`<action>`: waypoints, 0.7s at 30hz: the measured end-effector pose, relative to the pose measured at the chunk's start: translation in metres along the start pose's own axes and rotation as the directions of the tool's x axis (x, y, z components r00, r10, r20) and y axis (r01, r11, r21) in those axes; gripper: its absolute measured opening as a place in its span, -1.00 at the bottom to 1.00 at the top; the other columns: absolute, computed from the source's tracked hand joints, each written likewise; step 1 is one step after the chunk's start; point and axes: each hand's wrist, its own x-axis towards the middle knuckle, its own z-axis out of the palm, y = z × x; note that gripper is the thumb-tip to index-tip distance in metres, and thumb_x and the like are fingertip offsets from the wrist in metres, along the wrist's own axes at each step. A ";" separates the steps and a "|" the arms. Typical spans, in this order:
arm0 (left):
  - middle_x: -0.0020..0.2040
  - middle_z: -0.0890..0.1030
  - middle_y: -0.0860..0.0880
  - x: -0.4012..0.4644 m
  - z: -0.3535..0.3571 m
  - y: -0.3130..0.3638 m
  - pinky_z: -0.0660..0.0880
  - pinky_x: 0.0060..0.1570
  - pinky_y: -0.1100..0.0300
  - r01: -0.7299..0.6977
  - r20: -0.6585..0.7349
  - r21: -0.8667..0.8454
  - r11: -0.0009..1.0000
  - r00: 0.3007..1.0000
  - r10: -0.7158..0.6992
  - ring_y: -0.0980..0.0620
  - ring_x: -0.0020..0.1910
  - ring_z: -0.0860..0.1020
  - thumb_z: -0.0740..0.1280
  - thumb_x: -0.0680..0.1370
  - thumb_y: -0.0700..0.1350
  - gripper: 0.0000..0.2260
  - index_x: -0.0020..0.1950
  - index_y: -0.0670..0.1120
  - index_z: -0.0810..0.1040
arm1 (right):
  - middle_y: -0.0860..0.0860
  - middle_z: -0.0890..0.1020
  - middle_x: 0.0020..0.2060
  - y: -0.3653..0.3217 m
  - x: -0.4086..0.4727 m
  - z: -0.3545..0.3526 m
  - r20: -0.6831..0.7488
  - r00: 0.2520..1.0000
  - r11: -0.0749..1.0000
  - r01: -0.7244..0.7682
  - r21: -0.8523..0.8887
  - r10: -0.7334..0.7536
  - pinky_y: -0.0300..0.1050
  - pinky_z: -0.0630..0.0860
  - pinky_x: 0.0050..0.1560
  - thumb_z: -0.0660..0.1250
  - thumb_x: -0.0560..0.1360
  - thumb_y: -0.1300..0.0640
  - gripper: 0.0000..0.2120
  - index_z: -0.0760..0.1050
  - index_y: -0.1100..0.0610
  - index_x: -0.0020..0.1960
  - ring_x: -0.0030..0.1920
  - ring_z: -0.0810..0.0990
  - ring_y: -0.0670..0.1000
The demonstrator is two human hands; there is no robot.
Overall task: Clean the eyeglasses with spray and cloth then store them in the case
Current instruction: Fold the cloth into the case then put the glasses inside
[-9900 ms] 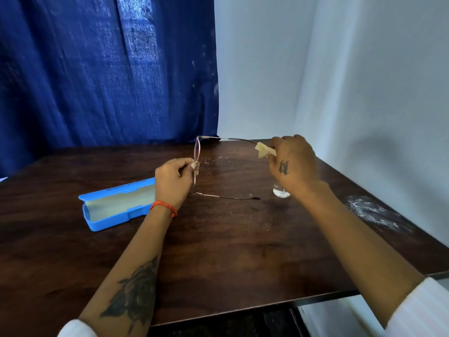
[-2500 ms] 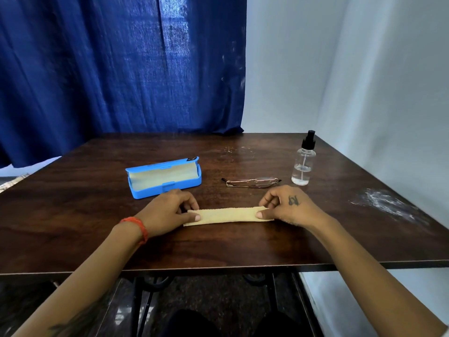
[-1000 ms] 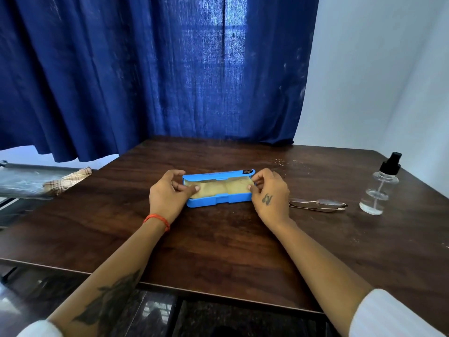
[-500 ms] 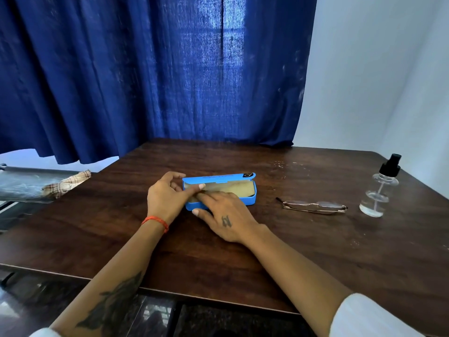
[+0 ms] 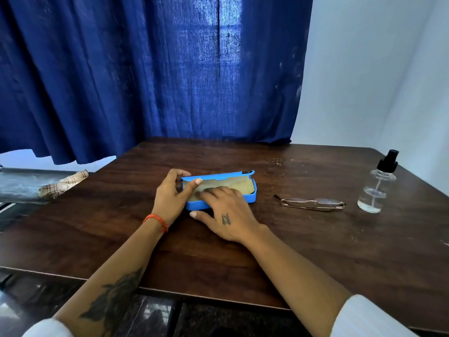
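Gripping the left end of the open blue case point(image 5: 251, 194), the left hand point(image 5: 170, 198) has its fingers curled behind the lid and its thumb over the front edge. The right hand point(image 5: 226, 215) lies flat, with straight fingers that press the yellow cloth point(image 5: 239, 184) down inside the case, and its thumb rests on the table point(image 5: 243, 263) in front of the case. Half a second ago this hand was in nearly the same place; now its fingers reach a little more to the left inside the case. One second ago both hands held the two ends of the case. The eyeglasses point(image 5: 312, 203) lie folded on the table, to the right of the case and apart from it, as before. The spray bottle point(image 5: 377, 184) stands upright near the right edge, just beyond the eyeglasses.
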 end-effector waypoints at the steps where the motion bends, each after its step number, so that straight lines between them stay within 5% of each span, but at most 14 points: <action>1: -0.13 0.54 0.08 0.000 0.000 0.000 0.38 -0.28 0.54 -0.006 -0.002 0.010 1.000 1.000 0.006 0.20 -0.23 0.48 0.38 0.45 0.01 -0.80 0.00 -0.02 0.47 | 0.03 0.55 0.17 0.005 -0.003 -0.003 -0.076 0.997 0.999 -0.030 -0.024 0.029 0.00 0.25 0.25 0.18 0.49 -0.23 -0.52 0.43 0.05 0.25 0.21 0.41 0.08; 3: -0.09 0.54 0.04 0.001 0.001 -0.001 0.38 -0.27 0.48 -0.014 -0.010 0.037 0.999 1.000 0.014 0.18 -0.23 0.45 0.36 0.47 0.01 -0.81 0.00 -0.02 0.47 | 0.05 0.54 0.20 0.019 -0.007 -0.011 -0.168 0.980 0.989 -0.121 -0.080 0.106 0.02 0.20 0.32 0.18 0.48 -0.24 -0.51 0.44 0.06 0.25 0.25 0.39 0.09; 10: -0.11 0.55 0.08 0.000 0.002 0.001 0.34 -0.26 0.46 -0.031 -0.042 0.101 0.994 0.998 0.035 0.11 -0.17 0.45 0.29 0.49 0.10 -0.82 -0.05 0.00 0.50 | 0.07 0.12 0.50 0.034 -0.020 -0.011 0.122 0.962 0.966 -0.231 -0.118 0.245 0.25 -0.17 0.42 -0.07 0.46 -0.39 -0.38 0.18 -0.12 0.42 0.49 -0.08 0.07; 16: -0.17 0.50 -0.01 0.007 0.014 0.006 0.32 -0.18 0.20 0.118 -0.115 0.110 0.987 0.988 -0.105 0.02 -0.14 0.46 0.18 0.50 0.22 -0.65 -0.09 -0.06 0.43 | 0.03 0.05 0.51 0.029 -0.018 -0.016 0.213 0.930 0.949 -0.264 -0.174 0.298 0.44 -0.10 0.35 -0.15 0.42 -0.44 -0.35 0.21 -0.14 0.39 0.49 -0.06 0.08; 21: -0.06 0.47 -0.04 0.004 0.019 0.007 0.31 -0.07 0.12 0.051 -0.146 0.235 0.971 0.989 -0.017 0.01 -0.07 0.41 0.13 0.53 0.19 -0.66 -0.01 -0.08 0.41 | 0.02 0.05 0.51 0.029 -0.018 -0.016 0.224 0.924 0.947 -0.277 -0.163 0.309 0.45 -0.09 0.34 -0.14 0.43 -0.43 -0.37 0.21 -0.15 0.39 0.49 -0.05 0.08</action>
